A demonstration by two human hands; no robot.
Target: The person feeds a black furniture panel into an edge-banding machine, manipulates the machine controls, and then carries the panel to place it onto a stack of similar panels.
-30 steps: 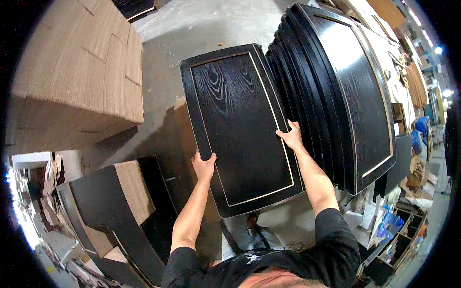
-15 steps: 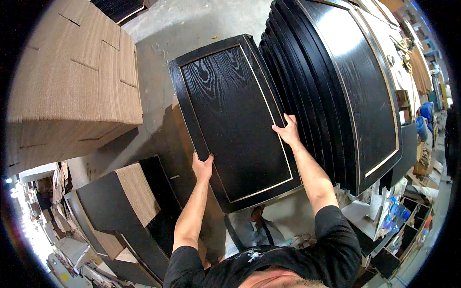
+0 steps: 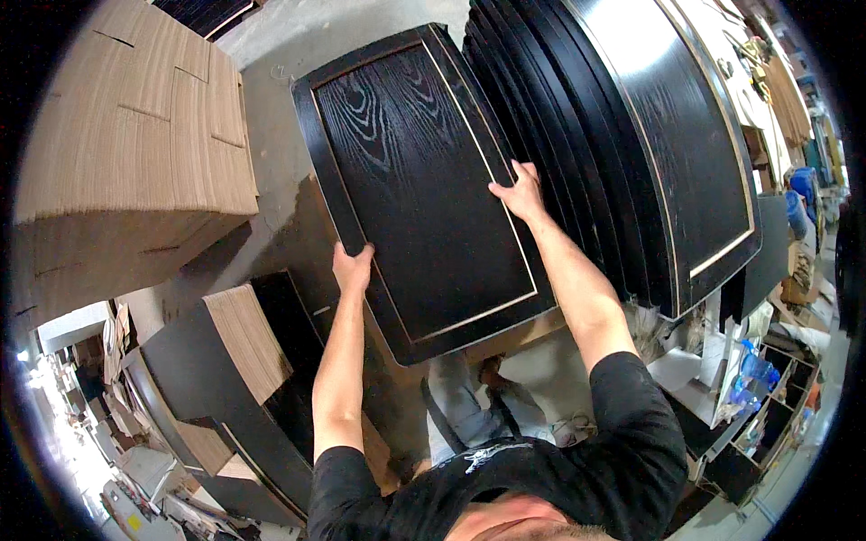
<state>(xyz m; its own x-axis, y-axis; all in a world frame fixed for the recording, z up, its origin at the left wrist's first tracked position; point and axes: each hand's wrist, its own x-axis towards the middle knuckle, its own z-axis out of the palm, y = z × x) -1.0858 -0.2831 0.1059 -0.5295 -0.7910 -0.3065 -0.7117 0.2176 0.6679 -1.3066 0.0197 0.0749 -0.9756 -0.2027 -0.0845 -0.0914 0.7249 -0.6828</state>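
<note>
A black wood-grain cabinet door (image 3: 424, 207) with a pale inner line along part of its frame is in front of me, tilted slightly. My left hand (image 3: 353, 268) grips its left edge, thumb on the front face. Higher up, my right hand (image 3: 520, 191) holds the right edge, its thumb also over the frame. The fingers of both hands partly disappear behind the door. Close beside my right hand stands a tall stack of similar black doors (image 3: 667, 135), the top one showing a shiny face.
A big stack of light wood-grain panels (image 3: 135, 117) rises at the far left. Lower left, black panels (image 3: 216, 352) lie with a wood-grain strip (image 3: 249, 341) on top. At right are blue plastic bottles (image 3: 753, 374) and a shelf unit (image 3: 767, 433). Grey concrete floor (image 3: 280, 117) shows between the stacks.
Both hands and the door have moved away from me and slightly left in the picture. The grip on the door stays the same.
</note>
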